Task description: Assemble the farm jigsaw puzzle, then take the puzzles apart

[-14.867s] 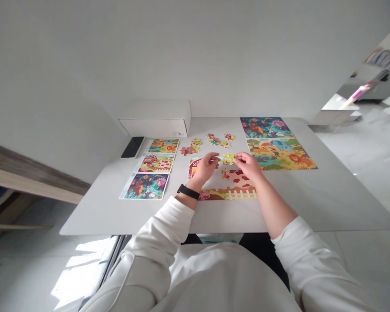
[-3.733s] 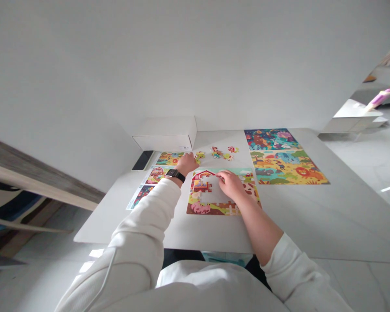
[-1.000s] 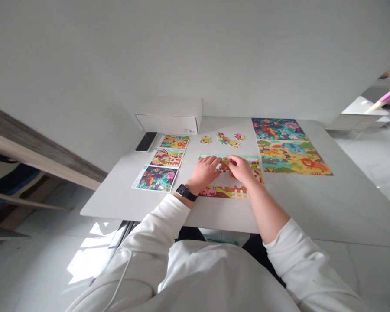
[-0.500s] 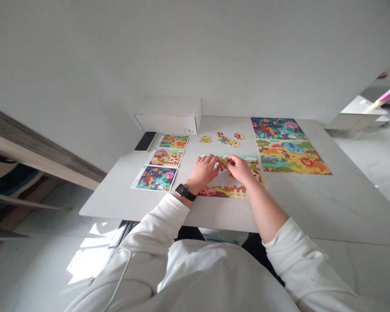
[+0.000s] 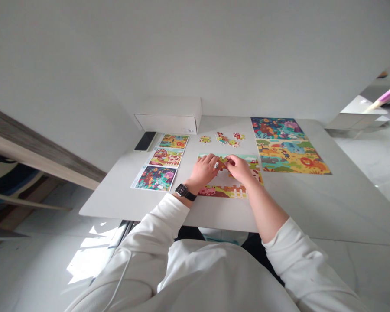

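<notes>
Centrally, a puzzle piece (image 5: 222, 163) sits over the gap in the half-built farm puzzle (image 5: 229, 191), pinched from either side by the fingertips of the left hand (image 5: 204, 170) and right hand (image 5: 241, 168). Loose pieces (image 5: 222, 138) lie just beyond on the table (image 5: 312, 203), with picture cards (image 5: 165, 158) to the left.

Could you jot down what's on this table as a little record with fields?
Left hand: pinches a puzzle piece
Right hand: grips the same puzzle piece
Beneath: part-built farm puzzle on the table
Behind it: loose pieces
Right side: two finished puzzles
Left side: three picture cards, phone, white box
</notes>
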The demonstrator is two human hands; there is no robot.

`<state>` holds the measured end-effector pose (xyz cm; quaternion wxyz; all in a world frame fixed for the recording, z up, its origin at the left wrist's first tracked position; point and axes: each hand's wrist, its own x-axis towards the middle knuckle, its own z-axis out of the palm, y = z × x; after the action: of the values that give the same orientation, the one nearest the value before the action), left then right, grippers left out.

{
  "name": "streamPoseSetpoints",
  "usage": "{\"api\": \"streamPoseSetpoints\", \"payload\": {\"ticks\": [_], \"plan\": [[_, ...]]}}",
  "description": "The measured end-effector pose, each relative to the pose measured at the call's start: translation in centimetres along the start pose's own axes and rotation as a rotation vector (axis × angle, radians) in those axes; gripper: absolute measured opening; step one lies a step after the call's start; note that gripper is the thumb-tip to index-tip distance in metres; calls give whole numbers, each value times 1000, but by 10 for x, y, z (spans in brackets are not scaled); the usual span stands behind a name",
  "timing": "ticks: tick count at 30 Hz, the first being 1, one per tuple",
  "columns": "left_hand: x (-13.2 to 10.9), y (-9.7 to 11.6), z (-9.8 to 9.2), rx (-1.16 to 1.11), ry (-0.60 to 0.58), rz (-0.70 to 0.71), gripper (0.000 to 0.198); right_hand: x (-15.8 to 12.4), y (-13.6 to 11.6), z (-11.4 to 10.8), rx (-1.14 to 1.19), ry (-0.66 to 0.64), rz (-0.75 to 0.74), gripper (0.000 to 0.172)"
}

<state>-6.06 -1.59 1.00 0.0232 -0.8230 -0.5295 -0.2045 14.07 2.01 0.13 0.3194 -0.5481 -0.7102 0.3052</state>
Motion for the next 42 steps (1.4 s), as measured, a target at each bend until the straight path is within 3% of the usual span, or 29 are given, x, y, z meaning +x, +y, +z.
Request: {"api": "streamPoseSetpoints", "payload": {"ticks": [21,32,42], "plan": [[-2,-6,1,14,23,-9,36,0,-2,-6,-3,-3,30,20],[-2,-7,2,-9,32,-20,39,1,-1,-7,-96,-24,17,31],[-4,-24,-4,-61,66,-93,40,3,5,-7,-67,26,56,25]]}}
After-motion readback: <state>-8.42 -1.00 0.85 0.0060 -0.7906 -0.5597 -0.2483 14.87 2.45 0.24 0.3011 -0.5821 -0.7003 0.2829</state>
